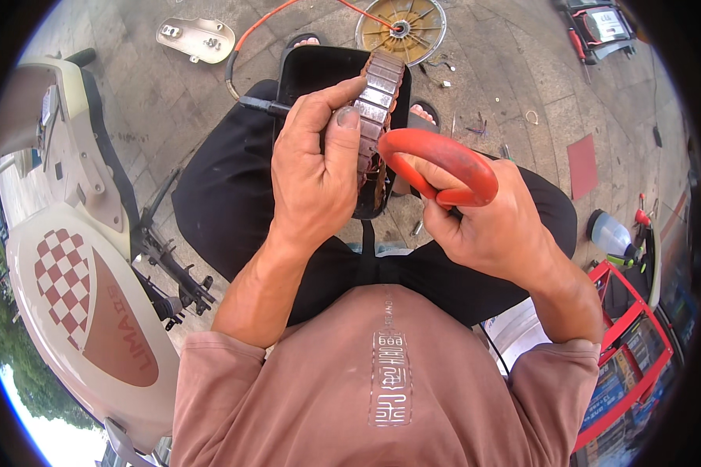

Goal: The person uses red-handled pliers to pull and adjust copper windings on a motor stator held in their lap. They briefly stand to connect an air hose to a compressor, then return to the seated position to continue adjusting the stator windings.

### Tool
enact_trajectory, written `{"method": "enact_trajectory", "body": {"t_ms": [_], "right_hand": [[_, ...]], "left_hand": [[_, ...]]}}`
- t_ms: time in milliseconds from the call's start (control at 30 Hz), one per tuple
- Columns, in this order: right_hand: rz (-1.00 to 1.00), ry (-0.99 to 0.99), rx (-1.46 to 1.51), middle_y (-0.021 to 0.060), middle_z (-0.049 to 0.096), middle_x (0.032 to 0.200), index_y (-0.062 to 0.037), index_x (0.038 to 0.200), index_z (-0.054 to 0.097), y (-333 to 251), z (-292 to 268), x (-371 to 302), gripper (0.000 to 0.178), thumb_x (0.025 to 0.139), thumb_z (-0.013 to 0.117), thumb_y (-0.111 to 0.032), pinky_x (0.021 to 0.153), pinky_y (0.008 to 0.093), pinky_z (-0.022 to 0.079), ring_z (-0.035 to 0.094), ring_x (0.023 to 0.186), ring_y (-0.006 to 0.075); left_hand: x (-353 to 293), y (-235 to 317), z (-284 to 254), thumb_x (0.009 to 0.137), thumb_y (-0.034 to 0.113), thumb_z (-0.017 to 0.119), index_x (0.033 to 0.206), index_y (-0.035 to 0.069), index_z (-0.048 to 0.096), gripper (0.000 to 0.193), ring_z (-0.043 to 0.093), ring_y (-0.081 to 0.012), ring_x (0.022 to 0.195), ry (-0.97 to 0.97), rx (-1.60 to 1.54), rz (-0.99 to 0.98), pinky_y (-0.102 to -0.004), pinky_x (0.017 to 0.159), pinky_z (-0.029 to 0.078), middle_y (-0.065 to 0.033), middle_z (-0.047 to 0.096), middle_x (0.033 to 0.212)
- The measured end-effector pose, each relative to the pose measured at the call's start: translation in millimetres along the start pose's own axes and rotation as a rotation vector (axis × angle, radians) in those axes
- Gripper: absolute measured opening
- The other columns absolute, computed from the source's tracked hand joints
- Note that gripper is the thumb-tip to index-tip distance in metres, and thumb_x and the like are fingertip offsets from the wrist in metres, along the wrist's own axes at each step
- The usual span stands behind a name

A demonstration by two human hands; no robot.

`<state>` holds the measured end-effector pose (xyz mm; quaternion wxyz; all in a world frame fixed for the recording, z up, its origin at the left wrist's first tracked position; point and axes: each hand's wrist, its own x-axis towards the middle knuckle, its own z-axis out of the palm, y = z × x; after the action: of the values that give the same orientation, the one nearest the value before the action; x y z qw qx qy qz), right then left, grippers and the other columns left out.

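Observation:
A motor stator point(379, 97), a ring of silver metal teeth with copper-coloured winding at its edges, stands on edge over a black tub point(311, 70) between my knees. My left hand point(317, 148) is against the stator's near left side, thumb and index finger on the teeth. My right hand point(483, 218) is closed round the red loop handles of what look like scissors point(444, 159). Their front end points toward the stator's right side, and the blades are hidden. A black rod-like piece point(263, 106) sticks out left of the tub.
A round ribbed metal cover point(413, 39) and a pale cover plate point(195, 40) lie on the paving ahead. An orange cable point(249, 33) curves between them. A cream scooter body point(78, 296) stands at left. A red rack point(639, 358) and a clear bottle point(609, 233) are at right.

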<state>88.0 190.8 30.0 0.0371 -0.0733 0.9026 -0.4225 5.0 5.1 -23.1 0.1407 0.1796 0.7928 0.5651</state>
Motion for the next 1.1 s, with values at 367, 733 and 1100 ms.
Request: {"method": "enact_trajectory", "body": {"t_ms": [367,733,1100], "right_hand": [[0.037,-0.014,0.154,0.0131,0.068,0.085,0.0016,0.112,0.066,3.1,2.7,1.8,0.042,0.072,0.058,0.010,0.066,0.0331,0.054,0.067,0.070,0.0279],[0.092,-0.050,0.291,0.0165,0.060,0.073,0.0006,0.102,0.064,0.8,0.3,4.5,0.027,0.075,0.063,0.001,0.061,0.0420,0.050,0.062,0.068,0.0370],[0.018,0.098,0.112,0.0110,0.063,0.082,-0.0003,0.110,0.066,-1.9,14.8,-4.3,0.042,0.070,0.060,0.010,0.063,0.0333,0.056,0.063,0.062,0.0293]], "left_hand": [[-0.5,3.8,3.6,0.098,0.007,0.053,0.120,0.000,0.064,0.025,0.062,-0.0210,0.093,0.070,-0.094,-0.045,-0.0311,0.084,0.049,-0.0125,0.064,0.103],[-4.8,1.0,3.3,0.097,0.009,0.055,0.119,0.000,0.064,0.025,0.063,-0.0207,0.095,0.099,-0.075,-0.010,-0.0310,0.086,0.049,-0.0113,0.066,0.104],[-3.7,3.0,6.7,0.101,0.012,0.054,0.121,-0.002,0.062,0.026,0.063,-0.0130,0.091,0.082,-0.228,-0.054,-0.0275,0.082,0.051,-0.0089,0.066,0.103]]}}
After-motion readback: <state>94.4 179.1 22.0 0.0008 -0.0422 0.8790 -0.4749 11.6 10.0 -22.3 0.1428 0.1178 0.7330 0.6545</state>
